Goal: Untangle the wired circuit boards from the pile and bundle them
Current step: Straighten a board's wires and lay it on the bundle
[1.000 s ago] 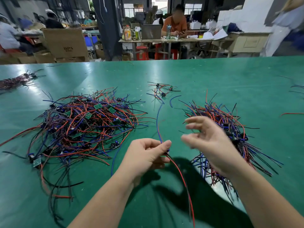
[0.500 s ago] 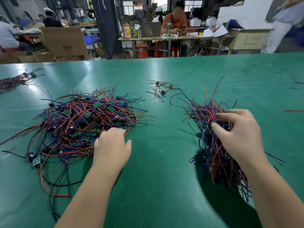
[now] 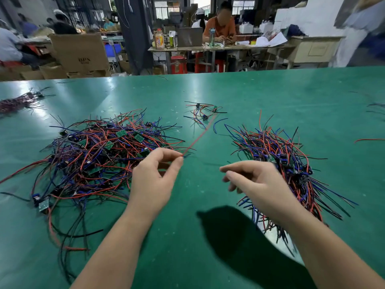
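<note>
Red wire (image 3: 198, 139) is pinched between the thumb and forefinger of the left hand (image 3: 154, 184). From my seat I see its other fingers curled loosely behind the pinch. The wire runs up and to the right from the fingertips, blurred, towards a small cluster of wired boards (image 3: 203, 112) lying apart on the green table (image 3: 270, 94). I cannot tell whether it joins that cluster.

The right hand (image 3: 260, 186) is held above the table with relaxed, half-bent fingers, the forefinger reaching left, and it grasps nothing.

To the left of the left hand, and partly hidden behind it from my view, sprawls the tangled pile (image 3: 93, 157) of red, blue and black wires, with small green circuit boards (image 3: 121, 133) showing in it. Behind the right hand lies a second heap (image 3: 279, 155), its wires running more one way. Another bundle (image 3: 16, 102) lies at the far left edge, and a loose red strand (image 3: 369, 140) at the right edge.
</note>
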A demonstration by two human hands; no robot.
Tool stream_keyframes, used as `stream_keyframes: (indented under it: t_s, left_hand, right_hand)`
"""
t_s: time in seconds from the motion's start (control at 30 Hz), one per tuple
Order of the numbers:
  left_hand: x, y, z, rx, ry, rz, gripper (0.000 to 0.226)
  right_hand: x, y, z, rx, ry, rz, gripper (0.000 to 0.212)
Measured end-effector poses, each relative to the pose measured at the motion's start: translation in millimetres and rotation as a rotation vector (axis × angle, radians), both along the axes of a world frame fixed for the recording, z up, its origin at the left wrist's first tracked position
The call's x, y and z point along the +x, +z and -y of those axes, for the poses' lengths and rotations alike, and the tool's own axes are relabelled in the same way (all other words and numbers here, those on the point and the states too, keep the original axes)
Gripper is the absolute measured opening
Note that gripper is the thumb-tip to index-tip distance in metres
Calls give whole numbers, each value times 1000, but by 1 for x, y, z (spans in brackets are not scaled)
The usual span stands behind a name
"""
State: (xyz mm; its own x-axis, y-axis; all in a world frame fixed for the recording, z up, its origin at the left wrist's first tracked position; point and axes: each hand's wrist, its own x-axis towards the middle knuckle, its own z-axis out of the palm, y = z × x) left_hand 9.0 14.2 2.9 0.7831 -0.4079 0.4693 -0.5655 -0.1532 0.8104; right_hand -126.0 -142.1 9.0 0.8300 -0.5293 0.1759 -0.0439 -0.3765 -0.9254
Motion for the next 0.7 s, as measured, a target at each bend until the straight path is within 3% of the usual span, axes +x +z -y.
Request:
stream_keyframes:
  t_s: [0.13,0.3,0.4,0.53,0.7]
  left_hand:
    - [-25,-2,9,-97,-255,-46,25]
    - [-41,-4,14,-53,-304,41,54]
    - [-45,1,15,-150,-343,-255,55]
    - [-45,8,17,-211,-450,-840,27]
    - [-46,9,13,-108,-508,-886,29]
  right_hand:
    - [6,-4,-14,525,246,55,28]
    - [6,-1,-13,692,170,128,10]
    - [5,3,-7,814,159,159,5]
    - [5,4,-3,825,142,186,10]
    - [6,1,-6,656,138,109,14]
